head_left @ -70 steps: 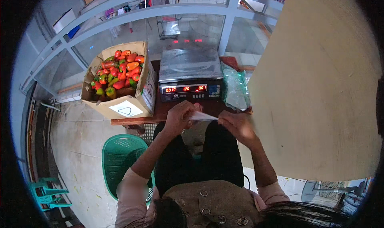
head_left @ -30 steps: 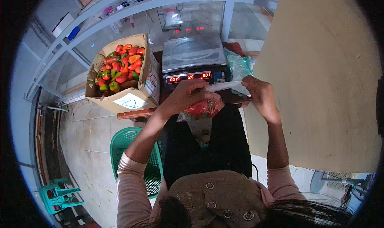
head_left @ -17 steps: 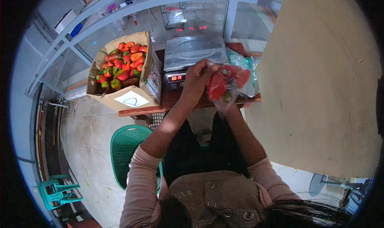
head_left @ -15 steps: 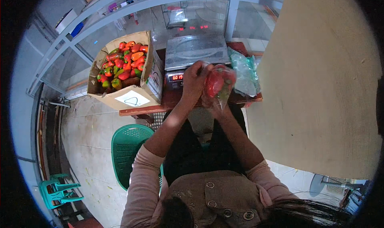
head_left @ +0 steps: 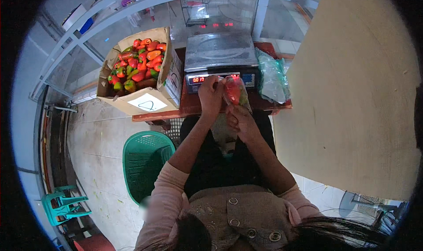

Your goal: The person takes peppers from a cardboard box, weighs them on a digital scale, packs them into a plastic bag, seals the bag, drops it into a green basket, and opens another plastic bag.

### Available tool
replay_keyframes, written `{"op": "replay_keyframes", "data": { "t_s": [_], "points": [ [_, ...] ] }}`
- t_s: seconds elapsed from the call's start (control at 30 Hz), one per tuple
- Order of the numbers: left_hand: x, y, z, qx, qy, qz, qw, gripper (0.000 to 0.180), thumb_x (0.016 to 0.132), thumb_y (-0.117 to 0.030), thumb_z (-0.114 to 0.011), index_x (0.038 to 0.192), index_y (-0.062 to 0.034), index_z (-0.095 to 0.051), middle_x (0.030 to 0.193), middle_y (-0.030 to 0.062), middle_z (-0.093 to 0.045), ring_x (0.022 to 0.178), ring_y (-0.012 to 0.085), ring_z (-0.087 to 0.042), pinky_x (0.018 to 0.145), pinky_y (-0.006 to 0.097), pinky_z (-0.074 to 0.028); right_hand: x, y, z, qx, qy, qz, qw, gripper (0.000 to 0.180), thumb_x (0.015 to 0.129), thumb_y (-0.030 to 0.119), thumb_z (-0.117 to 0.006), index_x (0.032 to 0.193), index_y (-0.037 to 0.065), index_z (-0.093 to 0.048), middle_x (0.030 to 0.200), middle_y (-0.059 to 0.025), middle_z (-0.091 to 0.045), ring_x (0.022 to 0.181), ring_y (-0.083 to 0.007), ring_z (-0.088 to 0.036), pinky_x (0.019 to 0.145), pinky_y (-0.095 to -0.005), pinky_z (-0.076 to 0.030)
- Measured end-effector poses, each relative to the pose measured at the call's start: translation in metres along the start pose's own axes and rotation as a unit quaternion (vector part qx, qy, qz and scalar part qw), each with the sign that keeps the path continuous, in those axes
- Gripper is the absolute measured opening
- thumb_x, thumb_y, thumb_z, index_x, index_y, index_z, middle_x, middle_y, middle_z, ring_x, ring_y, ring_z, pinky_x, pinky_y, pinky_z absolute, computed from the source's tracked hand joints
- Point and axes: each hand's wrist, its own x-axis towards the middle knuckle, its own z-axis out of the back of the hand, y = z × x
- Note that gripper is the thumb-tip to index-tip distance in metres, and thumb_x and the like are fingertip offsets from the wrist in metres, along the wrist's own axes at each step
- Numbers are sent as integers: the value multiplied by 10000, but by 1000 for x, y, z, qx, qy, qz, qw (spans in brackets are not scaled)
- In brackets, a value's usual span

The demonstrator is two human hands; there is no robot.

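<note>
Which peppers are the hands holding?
The bagged peppers, in a clear plastic bag in front of the scale; the loose peppers lie in the cardboard box.

A reddish-brown wooden table (head_left: 191,104) carries a black electronic scale with a flat silver metal platform (head_left: 220,52). Left of the scale stands an open tan cardboard box (head_left: 124,104); right of it lie crumpled clear-and-green plastic bags (head_left: 273,77).
</note>
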Motion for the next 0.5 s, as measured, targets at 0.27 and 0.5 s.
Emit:
{"op": "replay_keyframes", "data": {
  "t_s": [0.27, 0.5],
  "points": [
    [-12, -2, 8, 74, 50, -70, 994, 117, 765, -123, -579, 733, -22, -527, 696, 125, -512, 666, 293, -515, 583, 369, -392, -21, 19, 6, -319, -45, 156, 934, 227, 879, 258, -479, 749, 73, -496, 579, 31, -400, 494, -70, -369, 447, -207, -282],
    [-9, -41, 31, 23, 194, -148, 969, 94, 754, -103, -562, 800, -27, -534, 765, 118, -528, 746, 301, -530, 683, 386, -427, -10, 84, 43, -558, -88, 347, 749, 141, 824, 99, -520, 766, -30, -525, 719, -81, -521, 677, -187, -509, 635, -293, -402]
  ]
}}
